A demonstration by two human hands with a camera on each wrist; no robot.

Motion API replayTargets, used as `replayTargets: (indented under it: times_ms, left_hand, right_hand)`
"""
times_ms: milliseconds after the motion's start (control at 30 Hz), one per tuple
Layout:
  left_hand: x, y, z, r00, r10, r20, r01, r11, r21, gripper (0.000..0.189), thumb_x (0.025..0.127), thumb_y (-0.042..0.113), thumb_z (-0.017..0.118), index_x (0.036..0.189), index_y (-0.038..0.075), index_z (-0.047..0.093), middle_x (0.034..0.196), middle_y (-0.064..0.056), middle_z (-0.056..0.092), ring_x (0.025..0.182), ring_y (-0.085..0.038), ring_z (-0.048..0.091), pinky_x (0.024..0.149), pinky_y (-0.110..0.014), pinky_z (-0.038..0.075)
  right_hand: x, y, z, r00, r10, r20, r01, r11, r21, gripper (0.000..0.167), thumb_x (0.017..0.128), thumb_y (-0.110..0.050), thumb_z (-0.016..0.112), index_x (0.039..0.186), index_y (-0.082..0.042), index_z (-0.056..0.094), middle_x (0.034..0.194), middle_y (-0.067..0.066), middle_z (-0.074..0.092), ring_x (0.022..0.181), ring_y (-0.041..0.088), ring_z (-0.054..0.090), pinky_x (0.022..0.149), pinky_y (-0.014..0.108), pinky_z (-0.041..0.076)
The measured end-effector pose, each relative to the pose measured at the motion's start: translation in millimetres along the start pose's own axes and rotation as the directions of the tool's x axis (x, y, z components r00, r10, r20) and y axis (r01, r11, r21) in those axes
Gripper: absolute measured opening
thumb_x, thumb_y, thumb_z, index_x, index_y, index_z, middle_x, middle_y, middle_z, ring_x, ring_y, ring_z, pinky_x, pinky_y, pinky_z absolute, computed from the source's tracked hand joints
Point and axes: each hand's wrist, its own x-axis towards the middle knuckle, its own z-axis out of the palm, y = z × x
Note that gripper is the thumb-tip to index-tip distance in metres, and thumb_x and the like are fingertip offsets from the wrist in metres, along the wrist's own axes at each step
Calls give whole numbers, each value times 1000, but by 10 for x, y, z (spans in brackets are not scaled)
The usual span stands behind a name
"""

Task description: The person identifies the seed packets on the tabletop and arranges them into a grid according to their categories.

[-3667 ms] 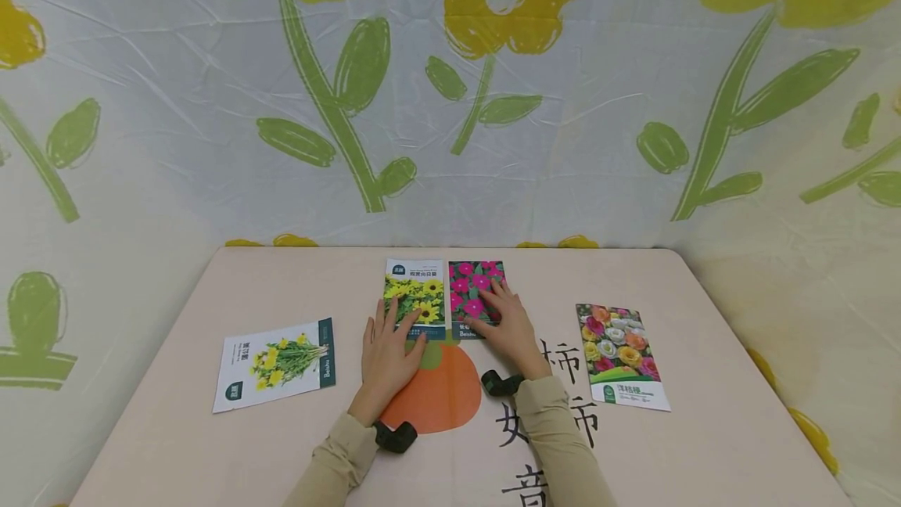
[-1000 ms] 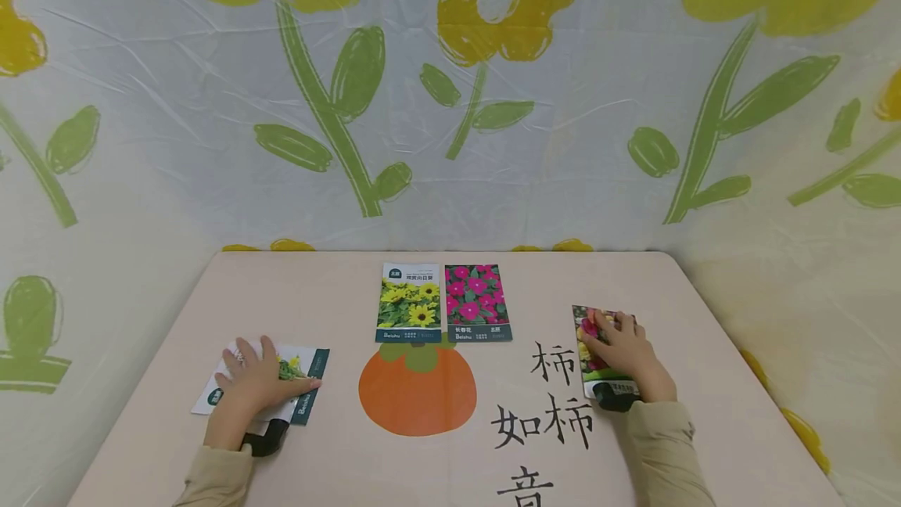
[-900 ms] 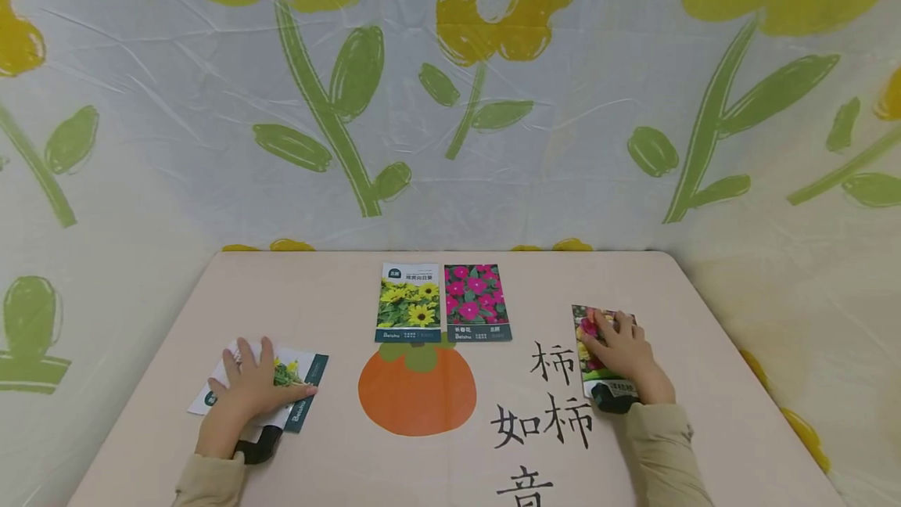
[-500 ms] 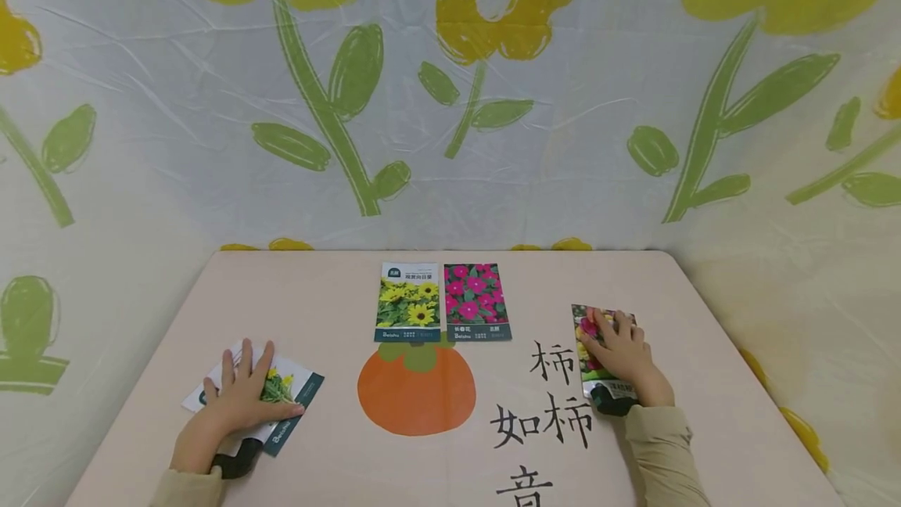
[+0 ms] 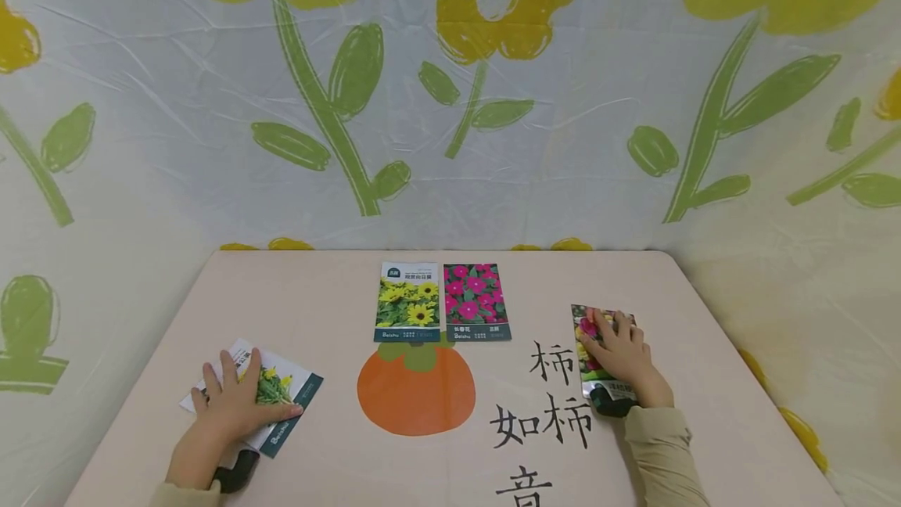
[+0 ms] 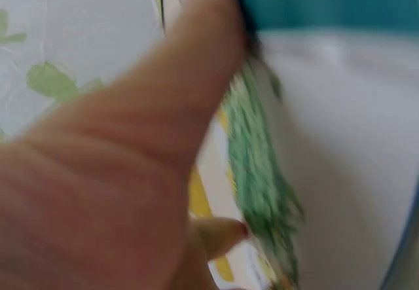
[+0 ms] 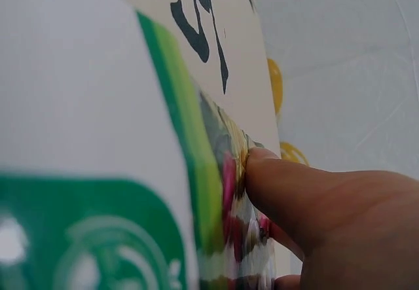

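Observation:
In the head view my left hand (image 5: 228,409) rests with spread, straight fingers on a white seed packet (image 5: 278,386) with yellow dandelion-like flowers, which lies slanted at the table's left. The thumb (image 6: 190,54) lies on that packet near its dark green band in the left wrist view. At the right, my right hand (image 5: 622,354) rests on another seed packet (image 5: 598,374) with many-coloured blooms; the palm hides much of it. In the right wrist view the thumb (image 7: 281,179) touches this packet's picture. Neither hand's fingers are seen curled round a packet.
Two more seed packets lie side by side at the table's back middle: yellow sunflowers (image 5: 408,300) and pink flowers (image 5: 477,296). The tablecloth (image 5: 352,460) bears a printed orange persimmon and black characters. A flower-printed curtain (image 5: 211,100) stands behind.
Both hands have left the two middle packets for the outer ones. The left hand has turned its packet clockwise and drawn it slightly nearer. Over the last second, the right hand barely moves.

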Motion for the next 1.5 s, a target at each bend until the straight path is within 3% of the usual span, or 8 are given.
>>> replayTargets:
  times_ms: [167,267,400,600,700,933,1167,1500]
  left_hand:
    - [-54,65,-17,998,-57,7,57,998,12,136,68,74,74,152,-10,7,144,-51,-19,129,-73,-18,94,-85,-5]
    - [-56,60,-15,998,-57,14,57,998,8,136,68,73,74,152,-10,6,143,-51,-20,128,-73,-19,95,-85,-4]
    - [-49,36,-25,999,-32,23,32,999,-1,134,69,71,75,153,-8,6,145,-50,-19,129,-72,-20,95,-85,-6]
    - [-14,19,-69,999,20,30,-20,1000,4,131,69,68,77,155,-5,10,148,-48,-14,132,-69,-17,94,-86,-5]
    - [-1,2,-78,997,81,8,-81,997,3,129,66,65,80,155,-3,16,150,-47,-10,133,-69,-14,94,-86,-4]
    - [45,-51,-69,973,227,-38,-228,974,-16,121,62,55,87,154,3,28,154,-42,-1,138,-65,-9,97,-83,-5]
    - [97,-93,-50,956,291,-41,-292,956,-25,119,58,54,89,153,6,35,157,-37,5,141,-60,-6,100,-81,-4]
    - [110,-67,-42,944,329,-20,-330,944,-17,119,54,54,90,152,11,39,159,-31,11,142,-60,-2,97,-84,-6]
  right_hand:
    - [16,14,14,1000,4,1,-4,1000,0,81,101,-53,45,154,3,19,152,41,1,133,67,1,100,81,8]
    - [0,-6,6,1000,10,6,-10,1000,0,80,101,-51,45,154,3,19,152,40,0,134,66,0,100,81,7]
    - [64,124,81,1000,-4,-12,4,1000,3,85,99,-59,42,155,1,18,153,40,-1,134,66,0,99,81,6]
    - [84,173,111,1000,-15,-19,15,1000,6,87,99,-61,41,155,1,18,153,40,0,133,67,1,98,82,7]
    - [75,171,106,1000,-14,-17,14,1000,10,86,99,-60,41,155,1,17,153,40,-1,133,67,0,98,82,6]
    - [65,153,97,1000,-5,-15,5,1000,25,88,98,-62,42,155,0,17,153,39,-2,134,65,-1,100,81,4]
    - [76,146,96,1000,-15,-16,15,1000,23,90,97,-64,41,155,1,17,153,40,-2,133,67,-1,99,81,4]
    - [34,102,74,1000,-18,-25,19,1000,23,85,98,-60,44,155,-1,19,151,40,0,132,67,1,99,81,5]
